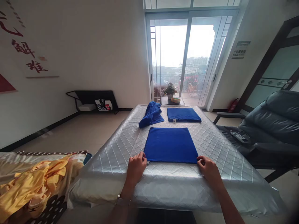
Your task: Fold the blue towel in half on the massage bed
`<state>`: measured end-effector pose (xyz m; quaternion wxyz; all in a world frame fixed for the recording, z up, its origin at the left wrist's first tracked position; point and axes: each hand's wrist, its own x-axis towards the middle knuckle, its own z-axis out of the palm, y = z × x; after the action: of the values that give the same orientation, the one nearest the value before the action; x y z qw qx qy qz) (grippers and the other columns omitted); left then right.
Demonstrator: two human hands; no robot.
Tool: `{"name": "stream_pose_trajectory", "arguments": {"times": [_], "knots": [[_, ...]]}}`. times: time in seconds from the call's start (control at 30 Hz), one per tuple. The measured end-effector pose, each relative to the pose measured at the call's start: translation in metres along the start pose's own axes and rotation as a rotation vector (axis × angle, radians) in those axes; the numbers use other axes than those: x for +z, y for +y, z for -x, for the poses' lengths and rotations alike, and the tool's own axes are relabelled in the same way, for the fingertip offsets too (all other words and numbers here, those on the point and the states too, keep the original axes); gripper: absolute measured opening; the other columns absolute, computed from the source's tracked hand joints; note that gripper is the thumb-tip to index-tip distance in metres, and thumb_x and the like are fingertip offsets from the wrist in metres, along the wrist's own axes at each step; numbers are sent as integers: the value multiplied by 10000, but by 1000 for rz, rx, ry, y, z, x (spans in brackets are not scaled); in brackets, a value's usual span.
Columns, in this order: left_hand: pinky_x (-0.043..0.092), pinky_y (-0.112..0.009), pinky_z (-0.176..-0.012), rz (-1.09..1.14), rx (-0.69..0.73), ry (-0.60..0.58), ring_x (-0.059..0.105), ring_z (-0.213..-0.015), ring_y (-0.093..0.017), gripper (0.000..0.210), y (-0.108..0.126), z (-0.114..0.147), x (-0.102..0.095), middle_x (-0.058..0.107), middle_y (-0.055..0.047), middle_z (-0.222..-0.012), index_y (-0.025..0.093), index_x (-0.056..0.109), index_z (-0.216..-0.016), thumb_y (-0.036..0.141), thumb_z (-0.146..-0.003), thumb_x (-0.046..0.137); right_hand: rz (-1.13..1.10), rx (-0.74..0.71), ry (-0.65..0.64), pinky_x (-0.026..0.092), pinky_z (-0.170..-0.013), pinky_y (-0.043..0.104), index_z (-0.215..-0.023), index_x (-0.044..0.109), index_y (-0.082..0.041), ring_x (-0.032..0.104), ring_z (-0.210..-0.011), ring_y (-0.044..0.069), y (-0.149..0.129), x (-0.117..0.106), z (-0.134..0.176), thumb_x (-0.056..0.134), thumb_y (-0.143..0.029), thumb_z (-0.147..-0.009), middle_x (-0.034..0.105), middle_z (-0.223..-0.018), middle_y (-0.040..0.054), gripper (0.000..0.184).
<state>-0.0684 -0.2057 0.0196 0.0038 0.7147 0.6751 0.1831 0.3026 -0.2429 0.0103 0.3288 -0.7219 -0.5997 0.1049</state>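
- The left hand (137, 163), palm down with fingers curled, pinches the near left corner of a folded blue microfibre-like cloth (171, 144); a silver-toned band (123, 200) circles the wrist.
- The right hand (207, 166) grips the near right corner between thumb and fingertips; the hands are well apart, both forearms reaching in from the near edge.
- That cloth lies flat, midway across the table (119, 157), closer to its near edge than to its far one; a small pale tag shows beside the left hand, its print too small to read.
- The table wears a silver, diamond-quilted cover hanging over the near edge.
- By the far left corner lies a crumpled blue cloth (151, 115).
- By the far right corner sits a neat blue cloth pile (184, 114), a white label (174, 120) at its front, illegible.
- Just beyond the far edge, a pot (170, 96) holds a leafy plant, beside a yellow packet (175, 100).
- Off the left edge, a yellow garment (46, 177) is heaped; farther back, a white printed bag (103, 105) hides its contents.
- The wall scroll (31, 59) reads 解 and 难 in red, a character above cut off.
- The right wall's notice (241, 49) is unreadable.
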Motion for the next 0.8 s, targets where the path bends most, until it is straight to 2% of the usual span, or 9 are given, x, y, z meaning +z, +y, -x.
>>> {"name": "stream_pose_trajectory", "arguments": {"times": [0.2, 0.33, 0.47, 0.57, 0.67, 0.8], "knots": [[378, -350, -830, 0, -13, -17, 688, -911, -219, 160, 0, 0, 0, 750, -45, -930, 223, 615, -989, 194, -949, 462, 95, -31, -6, 478, -811, 319, -1012, 691, -236, 656, -853, 206, -3, 1, 4, 425, -377, -897, 682, -934, 49, 322], [376, -344, -832, -5, -13, -10, 690, -908, -220, 156, 0, -1, 0, 747, -41, -910, 227, 612, -991, 202, -951, 463, 286, -84, 26, 465, -919, 361, -1023, 697, -205, 628, -975, 243, -10, -1, 7, 436, -306, -914, 675, -1016, 95, 301], [380, -347, -834, 12, -14, -7, 693, -904, -224, 159, 0, -1, 1, 745, -40, -907, 226, 616, -988, 198, -947, 465, 469, -114, 13, 469, -931, 392, -1025, 717, -195, 614, -1036, 272, -22, -2, -1, 444, -252, -924, 686, -1121, 124, 297], [380, -350, -843, 26, -13, 2, 693, -909, -225, 160, 1, 0, 0, 743, -42, -907, 226, 616, -984, 201, -949, 462, 424, -186, -20, 444, -1023, 385, -1172, 702, -199, 600, -1162, 252, -31, 6, -15, 398, -238, -952, 663, -1286, 108, 377], [378, -354, -846, 35, 1, 10, 692, -907, -225, 158, 1, 1, -1, 741, -39, -897, 223, 611, -966, 204, -951, 456, 365, -240, -79, 346, -1159, 390, -1393, 591, -155, 473, -1379, 245, -36, 21, -26, 343, -304, -1002, 544, -1488, 109, 487], [379, -353, -835, 25, 4, 5, 692, -896, -225, 155, 0, 1, -1, 740, -39, -885, 222, 606, -959, 214, -952, 452, 434, -191, -213, 208, -1239, 421, -1551, 384, -79, 258, -1520, 248, -34, 40, -28, 285, -384, -1032, 330, -1628, 114, 610]]}}
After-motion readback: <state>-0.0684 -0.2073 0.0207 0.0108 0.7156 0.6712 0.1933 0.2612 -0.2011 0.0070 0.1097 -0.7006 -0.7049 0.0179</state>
